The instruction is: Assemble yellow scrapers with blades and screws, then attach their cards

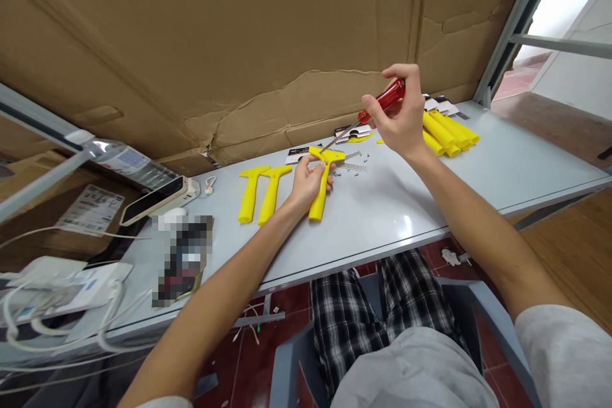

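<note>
My left hand (308, 183) is closed around a yellow T-shaped scraper (319, 197), its fingers wrapped near the head. My right hand (404, 118) grips the red handle of a screwdriver (385, 101), whose shaft slants down so that the tip meets the scraper's head. Whether the tip sits in a screw is too small to tell. Two more yellow scrapers (270, 196) lie side by side left of my left hand. Thin metal blades (354, 167) and several small screws (356, 174) are scattered just right of the held scraper.
Several yellow handles (449, 134) are piled at the right rear. Black-and-white packets (351, 132) lie along the cardboard wall (268, 44) at the back. On the left are a plastic bottle (129, 162), a phone (155, 199), a blurred-out object (184, 261) and white cables (109, 312).
</note>
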Available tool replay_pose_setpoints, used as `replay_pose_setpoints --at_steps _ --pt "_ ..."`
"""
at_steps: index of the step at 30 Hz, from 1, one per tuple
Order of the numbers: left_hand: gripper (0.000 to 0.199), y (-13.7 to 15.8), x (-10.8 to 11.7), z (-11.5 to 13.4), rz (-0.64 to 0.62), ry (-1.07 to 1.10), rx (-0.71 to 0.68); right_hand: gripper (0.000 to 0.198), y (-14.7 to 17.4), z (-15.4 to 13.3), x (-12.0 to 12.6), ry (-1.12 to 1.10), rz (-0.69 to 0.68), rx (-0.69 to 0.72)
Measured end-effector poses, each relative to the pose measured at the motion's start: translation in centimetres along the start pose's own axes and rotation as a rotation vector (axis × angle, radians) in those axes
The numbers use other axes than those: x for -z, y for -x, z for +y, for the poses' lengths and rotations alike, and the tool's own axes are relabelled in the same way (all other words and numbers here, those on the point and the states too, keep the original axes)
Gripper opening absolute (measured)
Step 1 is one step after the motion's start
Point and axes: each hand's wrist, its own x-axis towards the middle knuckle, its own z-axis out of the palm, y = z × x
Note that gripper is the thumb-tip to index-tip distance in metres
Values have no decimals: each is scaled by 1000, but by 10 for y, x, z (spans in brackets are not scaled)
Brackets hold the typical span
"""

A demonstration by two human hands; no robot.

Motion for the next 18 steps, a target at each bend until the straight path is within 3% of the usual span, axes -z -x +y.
replay_pose_setpoints --at_steps 6,18 --pt "17 1 0 0 -10 0 -9 66 2 -3 2 -66 6 56" --pt "16 0 -1 -1 -7 14 -10 60 -3 -6 3 -35 39 -34"
